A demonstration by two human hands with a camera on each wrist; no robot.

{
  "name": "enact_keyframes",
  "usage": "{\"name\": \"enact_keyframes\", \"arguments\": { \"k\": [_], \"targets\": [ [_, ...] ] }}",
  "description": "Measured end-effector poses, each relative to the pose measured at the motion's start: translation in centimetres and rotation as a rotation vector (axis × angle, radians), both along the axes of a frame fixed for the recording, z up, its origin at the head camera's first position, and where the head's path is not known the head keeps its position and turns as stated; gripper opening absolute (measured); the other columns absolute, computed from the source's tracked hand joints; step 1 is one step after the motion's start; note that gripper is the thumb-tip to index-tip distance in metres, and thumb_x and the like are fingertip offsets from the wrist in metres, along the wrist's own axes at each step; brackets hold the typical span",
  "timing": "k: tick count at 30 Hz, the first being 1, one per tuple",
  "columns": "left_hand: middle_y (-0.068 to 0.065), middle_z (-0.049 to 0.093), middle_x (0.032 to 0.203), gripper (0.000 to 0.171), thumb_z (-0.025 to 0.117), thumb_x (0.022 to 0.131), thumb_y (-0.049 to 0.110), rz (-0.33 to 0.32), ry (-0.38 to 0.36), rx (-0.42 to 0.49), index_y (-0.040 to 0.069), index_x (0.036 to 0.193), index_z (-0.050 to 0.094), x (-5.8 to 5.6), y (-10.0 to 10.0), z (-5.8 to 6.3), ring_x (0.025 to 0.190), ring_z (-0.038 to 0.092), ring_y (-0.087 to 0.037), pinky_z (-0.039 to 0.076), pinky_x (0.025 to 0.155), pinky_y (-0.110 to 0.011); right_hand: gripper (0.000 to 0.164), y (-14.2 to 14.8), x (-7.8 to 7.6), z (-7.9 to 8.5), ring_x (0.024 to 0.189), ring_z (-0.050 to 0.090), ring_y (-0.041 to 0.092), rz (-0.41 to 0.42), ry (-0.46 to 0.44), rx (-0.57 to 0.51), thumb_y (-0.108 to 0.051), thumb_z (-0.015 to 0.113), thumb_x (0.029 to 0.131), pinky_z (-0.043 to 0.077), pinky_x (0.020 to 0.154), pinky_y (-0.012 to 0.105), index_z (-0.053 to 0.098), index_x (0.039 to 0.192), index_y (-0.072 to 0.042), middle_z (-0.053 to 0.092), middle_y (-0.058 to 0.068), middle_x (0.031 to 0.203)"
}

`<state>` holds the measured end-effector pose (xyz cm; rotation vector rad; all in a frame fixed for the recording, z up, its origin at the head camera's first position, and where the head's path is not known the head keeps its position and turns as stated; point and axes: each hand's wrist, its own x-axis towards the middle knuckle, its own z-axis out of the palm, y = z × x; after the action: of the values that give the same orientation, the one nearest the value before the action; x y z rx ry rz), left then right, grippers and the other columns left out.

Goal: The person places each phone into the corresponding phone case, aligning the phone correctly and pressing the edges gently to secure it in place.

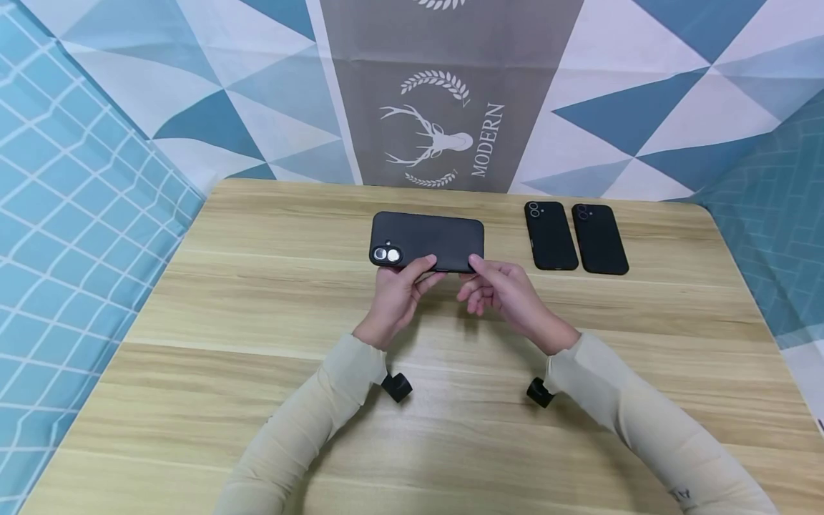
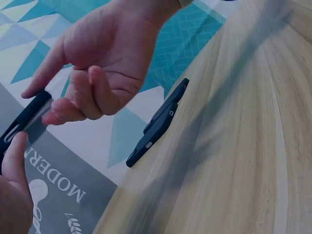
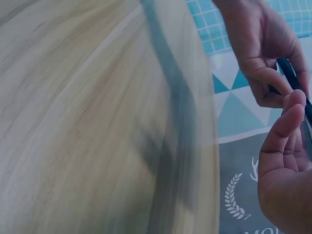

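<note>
A black phone point(image 1: 428, 239) is held above the table, its back with two bright camera circles turned up. My left hand point(image 1: 394, 290) grips its lower long edge, thumb on the back and fingers underneath. At the lower right corner my right hand point(image 1: 508, 293) pinches the phone, thumb on top, its other fingers loosely curled below. The left wrist view shows the phone's edge point(image 2: 24, 117) between that thumb and a fingertip. Most of the phone's underside is hidden. In the right wrist view only a dark part of the phone point(image 3: 288, 73) shows beside the hands.
Two more black phones, one nearer point(image 1: 551, 236) and one farther right point(image 1: 600, 239), lie side by side near the back right of the wooden table point(image 1: 450, 429). A patterned cloth point(image 1: 444, 93) with a deer print hangs behind the table's back edge.
</note>
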<state>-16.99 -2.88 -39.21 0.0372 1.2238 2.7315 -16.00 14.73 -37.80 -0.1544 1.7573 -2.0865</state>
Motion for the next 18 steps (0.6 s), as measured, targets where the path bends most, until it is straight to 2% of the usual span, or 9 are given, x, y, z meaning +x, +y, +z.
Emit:
{"name": "enact_keyframes", "arguments": {
  "k": [4, 9, 14, 18],
  "targets": [
    [-0.008, 0.058, 0.092, 0.034, 0.054, 0.078, -0.01, 0.057, -0.035, 0.015, 0.006, 0.107, 0.047, -0.01, 0.09, 0.08, 0.083, 0.065, -0.018, 0.052, 0.077, -0.031, 0.04, -0.04, -0.1, -0.32, 0.053, 0.058, 0.014, -0.012, 0.05, 0.055, -0.037, 0.042, 0.092, 0.048, 0.049, 0.025, 0.055, 0.088, 0.001, 0.065, 0.003, 0.068],
    [-0.008, 0.061, 0.092, 0.032, 0.056, 0.079, -0.007, 0.075, -0.055, 0.008, 0.007, 0.106, 0.048, 0.03, 0.3, 0.18, 0.083, 0.065, -0.02, 0.052, 0.077, -0.032, 0.048, -0.34, -0.21, -0.53, 0.051, 0.057, 0.015, -0.051, 0.093, 0.099, -0.039, 0.04, 0.092, 0.048, 0.047, 0.025, 0.051, 0.087, 0.006, 0.063, 0.003, 0.065],
    [-0.007, 0.062, 0.092, 0.033, 0.055, 0.079, -0.008, 0.09, -0.056, 0.013, 0.008, 0.106, 0.048, 0.11, 0.56, 0.28, 0.082, 0.066, -0.02, 0.052, 0.076, -0.033, 0.044, -0.57, -0.15, -0.45, 0.049, 0.055, 0.014, -0.085, 0.12, 0.12, -0.039, 0.037, 0.094, 0.046, 0.046, 0.024, 0.051, 0.077, 0.0, 0.062, 0.001, 0.062],
    [-0.005, 0.061, 0.091, 0.033, 0.056, 0.079, -0.007, 0.09, -0.067, 0.02, 0.009, 0.107, 0.049, 0.28, 0.81, 0.41, 0.081, 0.066, -0.018, 0.053, 0.075, -0.031, 0.042, -0.65, 0.03, -0.35, 0.047, 0.053, 0.011, -0.13, 0.112, 0.094, -0.036, 0.038, 0.094, 0.045, 0.046, 0.022, 0.05, 0.071, -0.003, 0.061, -0.001, 0.058]
  ]
}}
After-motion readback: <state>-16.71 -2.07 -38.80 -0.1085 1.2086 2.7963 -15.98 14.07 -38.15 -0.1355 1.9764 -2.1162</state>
